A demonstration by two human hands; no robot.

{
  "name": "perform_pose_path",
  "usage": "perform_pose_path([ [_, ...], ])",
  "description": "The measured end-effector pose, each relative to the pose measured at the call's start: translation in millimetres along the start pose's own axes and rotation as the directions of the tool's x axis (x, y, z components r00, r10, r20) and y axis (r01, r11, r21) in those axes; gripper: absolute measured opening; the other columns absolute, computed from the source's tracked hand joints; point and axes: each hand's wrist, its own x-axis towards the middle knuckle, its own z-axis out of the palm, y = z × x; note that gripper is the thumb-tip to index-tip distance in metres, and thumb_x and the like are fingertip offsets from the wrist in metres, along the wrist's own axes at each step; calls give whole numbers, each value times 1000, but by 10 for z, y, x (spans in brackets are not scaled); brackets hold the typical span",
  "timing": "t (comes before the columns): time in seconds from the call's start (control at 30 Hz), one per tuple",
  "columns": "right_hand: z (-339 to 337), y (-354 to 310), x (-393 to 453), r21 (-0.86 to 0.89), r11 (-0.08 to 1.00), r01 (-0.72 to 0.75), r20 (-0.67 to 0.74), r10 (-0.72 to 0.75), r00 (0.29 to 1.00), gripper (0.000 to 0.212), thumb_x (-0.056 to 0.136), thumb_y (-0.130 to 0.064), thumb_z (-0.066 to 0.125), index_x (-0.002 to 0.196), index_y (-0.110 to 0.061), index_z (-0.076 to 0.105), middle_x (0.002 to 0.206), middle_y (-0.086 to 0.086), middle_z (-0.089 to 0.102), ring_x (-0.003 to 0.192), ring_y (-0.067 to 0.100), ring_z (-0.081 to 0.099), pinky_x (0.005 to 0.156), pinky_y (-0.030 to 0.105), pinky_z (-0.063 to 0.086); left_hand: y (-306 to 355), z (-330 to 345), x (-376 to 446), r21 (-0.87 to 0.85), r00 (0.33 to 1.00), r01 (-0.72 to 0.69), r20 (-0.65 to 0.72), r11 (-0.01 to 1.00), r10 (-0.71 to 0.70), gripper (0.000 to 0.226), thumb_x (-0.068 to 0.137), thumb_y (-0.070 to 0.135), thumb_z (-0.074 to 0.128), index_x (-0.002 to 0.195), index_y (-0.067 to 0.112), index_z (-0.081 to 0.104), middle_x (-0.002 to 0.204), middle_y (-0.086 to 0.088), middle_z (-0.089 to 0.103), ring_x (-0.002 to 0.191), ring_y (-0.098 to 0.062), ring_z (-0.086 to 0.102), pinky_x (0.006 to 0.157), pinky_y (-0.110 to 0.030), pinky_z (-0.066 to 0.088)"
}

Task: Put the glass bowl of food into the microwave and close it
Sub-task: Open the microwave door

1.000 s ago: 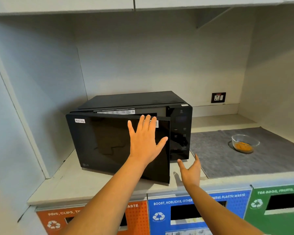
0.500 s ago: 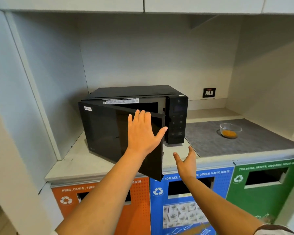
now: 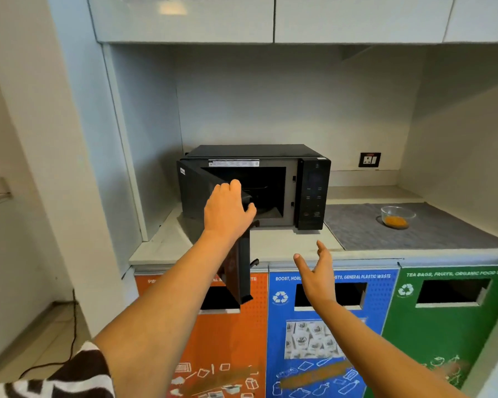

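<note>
Orange bin (image 3: 233,340), blue bin (image 3: 328,340), green bin (image 3: 443,326) sat under counter (image 3: 285,245); grey mat (image 3: 443,228), socket (image 3: 369,160) on wall

A single wide-angle view looks from the person's head, facing forward and slightly down into a recessed tabletop (image 3: 288,248) under wall cabinets. It stands back far enough that both forearms stretch out from the bottom edge. The left grip (image 3: 227,212) sits near the frame's middle on the microwave door (image 3: 236,271), with the open microwave (image 3: 311,191) just beyond it. Straight lines bow toward the edges. Below the grip, recycling bins (image 3: 328,340) fill the lower frame.
</note>
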Motion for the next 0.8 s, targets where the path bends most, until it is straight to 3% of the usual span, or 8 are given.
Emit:
perform_pose_path([
  [0.2,-3,-90,-335,1,1000,-29,7,29,1000,66,89,-26,60,145,-15,26,152,10,32,140,27,32,111,43,34,-371,-468,-243,116,997,79,17,990,-81,20,80,25,56,92,9,53,74,-4,54,66,-21,50,56,-31,38],
  [0.47,298,-261,-534,-19,1000,-14,120,17,993,66,89,-26,60,144,-18,26,151,8,33,137,27,36,108,43,37,-715,-815,-422,466,989,109,39,878,-144,29,89,25,50,108,6,59,106,-13,66,102,-31,56,86,-40,42],
  [0.8,501,-406,-574,-40,999,18,177,-10,984,66,88,-26,61,144,-17,27,151,8,33,136,27,37,107,42,38,-964,-1008,-495,703,943,166,92,691,-321,52,90,19,51,136,-1,38,131,-20,54,125,-35,45,105,-49,34],
])
